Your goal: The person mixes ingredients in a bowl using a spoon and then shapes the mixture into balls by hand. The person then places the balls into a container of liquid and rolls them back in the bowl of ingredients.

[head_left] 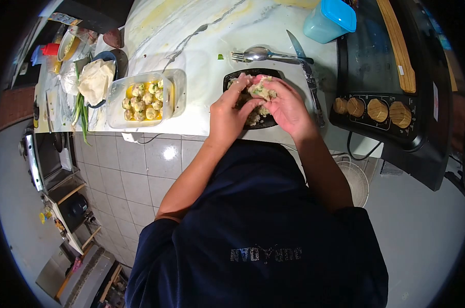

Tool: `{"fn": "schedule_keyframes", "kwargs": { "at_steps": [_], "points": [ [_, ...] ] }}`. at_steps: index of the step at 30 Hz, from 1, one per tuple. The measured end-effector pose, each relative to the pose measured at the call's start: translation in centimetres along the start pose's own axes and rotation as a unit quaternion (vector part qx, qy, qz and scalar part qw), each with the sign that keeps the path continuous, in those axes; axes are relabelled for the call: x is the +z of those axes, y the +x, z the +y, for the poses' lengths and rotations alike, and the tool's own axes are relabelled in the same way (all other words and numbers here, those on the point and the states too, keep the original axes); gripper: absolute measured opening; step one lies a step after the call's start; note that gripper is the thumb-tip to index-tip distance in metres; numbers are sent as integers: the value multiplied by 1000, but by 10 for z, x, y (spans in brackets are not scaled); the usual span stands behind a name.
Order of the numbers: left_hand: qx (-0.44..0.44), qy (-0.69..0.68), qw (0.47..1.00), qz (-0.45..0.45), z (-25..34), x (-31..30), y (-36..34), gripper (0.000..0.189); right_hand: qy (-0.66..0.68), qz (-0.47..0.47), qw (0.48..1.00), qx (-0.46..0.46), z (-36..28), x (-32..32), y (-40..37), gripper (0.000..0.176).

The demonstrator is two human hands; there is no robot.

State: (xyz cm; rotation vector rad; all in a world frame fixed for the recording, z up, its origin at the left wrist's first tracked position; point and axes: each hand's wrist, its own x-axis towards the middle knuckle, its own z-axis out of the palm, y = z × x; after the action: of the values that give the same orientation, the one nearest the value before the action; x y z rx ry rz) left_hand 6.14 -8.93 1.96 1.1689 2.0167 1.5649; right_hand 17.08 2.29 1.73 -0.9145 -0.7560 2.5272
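Both hands meet over a black square dish [226,82] near the counter's front edge. A lump of pale, sticky mixture with green bits [262,91] sits between them. My left hand [228,109] curls in from the left, its thumb and fingers pressed to the lump. From the other side, my right hand [290,107] closes its bent fingers around the same lump. More of this mixture [254,119] lies in the dish below, partly hidden by the hands. To the left, a see-through plastic container [115,114] holds several small round balls [139,102] in yellow liquid.
Behind the dish lie a fork [237,56], a spoon [256,53] and a knife [296,43]. A blue-lidded container [329,21] stands at the back right. A black oven [368,56] with wooden knobs is on the right. Green onion [80,110] and wrappers [96,81] lie left.
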Motion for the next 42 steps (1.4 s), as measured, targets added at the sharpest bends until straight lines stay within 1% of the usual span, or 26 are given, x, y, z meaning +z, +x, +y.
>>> {"fn": "schedule_keyframes", "kwargs": {
  "at_steps": [1,2,4,5,7,9,12,14,15,18,20,22,23,25,27,29,31,33,34,35,37,38,39,40,41,42],
  "points": [
    [33,52,998,-2,-4,0,0,42,0,-1,1000,0,-1,2,0,26],
    [34,52,998,-2,-7,1,-4,42,14,22,999,-18,-2,4,-1,27],
    [-80,42,995,-50,-1,0,-9,47,30,45,998,-36,-1,12,-4,28],
    [-81,42,995,-51,-1,3,-11,47,30,45,997,-53,1,15,-6,29],
    [-24,66,997,-14,1,10,-12,50,29,44,996,-70,6,15,-4,29],
    [-21,69,997,-5,3,14,-12,51,41,35,995,-86,15,15,0,29],
    [-24,57,998,8,3,16,-10,49,44,89,993,-67,14,24,-4,28],
    [6,63,998,-8,6,16,-10,44,30,115,991,-63,15,24,-4,28],
    [6,62,998,-10,5,16,-10,44,34,103,992,-63,16,23,-4,27],
    [70,87,994,6,-1,14,-5,41,66,85,993,-57,21,22,-3,25],
    [93,114,989,-22,-1,10,1,42,94,81,991,-54,19,21,-4,24],
    [97,111,989,-30,-3,7,3,43,100,64,993,3,8,21,-6,22],
    [101,108,988,-38,-4,6,4,43,100,63,993,3,7,21,-7,22],
    [105,103,988,-51,-4,5,5,46,6,26,999,-24,5,22,-8,21],
    [112,96,987,-62,1,1,9,48,0,34,999,-14,-3,18,-6,22],
    [46,-8,992,-119,9,-13,16,55,-5,41,999,-3,-15,13,-7,24],
    [36,-28,989,-141,5,-25,26,59,-44,-42,996,65,-31,12,-12,26],
    [115,-15,966,-232,-1,-30,34,59,-82,-36,993,79,-35,12,-14,28],
    [138,-21,962,-235,-1,-28,36,53,-122,-86,984,94,-36,7,-10,29],
    [139,-20,962,-234,0,-28,35,53,-162,-136,971,109,-36,5,-7,29],
    [34,-4,965,-261,3,-27,33,50,-187,-141,968,94,-35,8,-7,30],
    [36,-3,965,-261,4,-25,30,50,-151,-97,981,81,-34,11,-9,30],
    [44,9,977,-206,2,-22,27,46,-113,-52,990,68,-34,14,-11,31],
    [52,20,987,-151,1,-18,23,43,-113,-52,990,67,-31,15,-12,31],
    [53,20,987,-151,0,-13,20,43,-86,-48,994,43,-27,14,-12,32],
    [73,18,994,-85,0,-7,17,40,-60,-44,997,21,-23,14,-12,34]
  ]
}}
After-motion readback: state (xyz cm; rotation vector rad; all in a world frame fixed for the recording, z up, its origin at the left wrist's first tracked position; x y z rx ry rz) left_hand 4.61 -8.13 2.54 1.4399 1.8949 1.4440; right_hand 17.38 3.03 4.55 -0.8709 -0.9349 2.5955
